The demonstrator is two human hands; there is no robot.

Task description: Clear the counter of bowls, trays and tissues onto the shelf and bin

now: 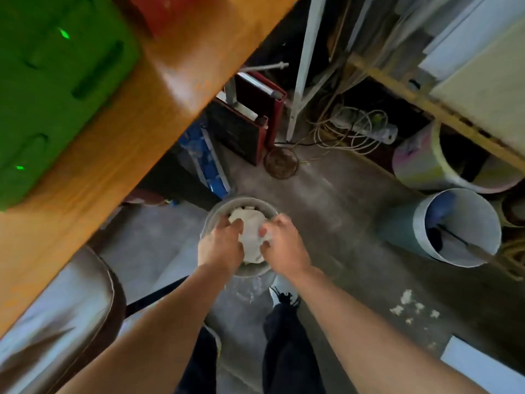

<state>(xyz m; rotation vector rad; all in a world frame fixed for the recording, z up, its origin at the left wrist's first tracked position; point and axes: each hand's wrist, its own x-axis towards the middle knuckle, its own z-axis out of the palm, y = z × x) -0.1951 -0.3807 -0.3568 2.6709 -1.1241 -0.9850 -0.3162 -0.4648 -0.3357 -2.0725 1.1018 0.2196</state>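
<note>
Tissues [250,233], crumpled into one white wad, sit in the mouth of a small grey bin [210,220] on the floor, beside the wooden counter [136,129]. Both hands press on the wad from either side: the left hand [221,245] and the right hand [284,245] each have fingers curled over the paper, grasping it. This looks like the binning step, nearly done. The next move probably calls for letting go with both hands and lifting clear without dragging paper out. Loose white scraps [409,307] lie on the floor to the right.
</note>
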